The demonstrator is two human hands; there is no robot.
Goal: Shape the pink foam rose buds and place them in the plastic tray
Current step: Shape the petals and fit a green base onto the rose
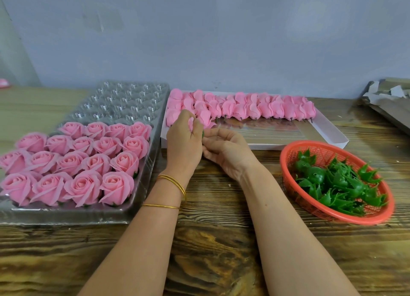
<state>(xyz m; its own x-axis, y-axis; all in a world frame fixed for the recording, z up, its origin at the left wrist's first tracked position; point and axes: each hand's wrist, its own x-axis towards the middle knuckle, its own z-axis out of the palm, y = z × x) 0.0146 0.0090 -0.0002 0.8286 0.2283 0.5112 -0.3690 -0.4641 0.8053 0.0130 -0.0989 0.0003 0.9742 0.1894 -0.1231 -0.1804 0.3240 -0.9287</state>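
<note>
Fingers (195, 129) of left hand (183, 140) curl round one pink foam bud (191, 122), held above the desk (221, 229) between the plastic tray (124, 102) and white box (328, 129). Right hand (226, 150) pinches its green base (203, 134). The foam looks light, soft and easily creased or torn, so hold it at the firm green base and tease the petals gently. Counts: finished roses (83, 188) in the tray, about eighteen in four rows, back cells empty. Unshaped buds (253, 109) in the box overlap, roughly two dozen, can't tell exactly. Green calyxes (332, 180) in the red basket (286, 153), around ten.
</note>
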